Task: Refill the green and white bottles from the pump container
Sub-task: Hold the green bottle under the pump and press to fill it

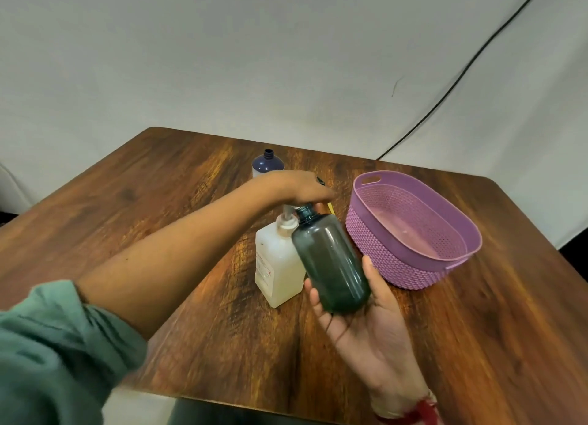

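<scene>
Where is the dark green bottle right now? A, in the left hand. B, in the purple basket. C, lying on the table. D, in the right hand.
D: the right hand holds the green bottle tilted beside the pump container, whose top the left hand covers.

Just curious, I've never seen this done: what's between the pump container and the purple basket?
In the head view, the green bottle, tilted and held in the right hand, lies between the pump container and the purple basket.

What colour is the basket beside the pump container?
The basket is purple with a woven-textured outer wall, best seen in the head view.
</scene>
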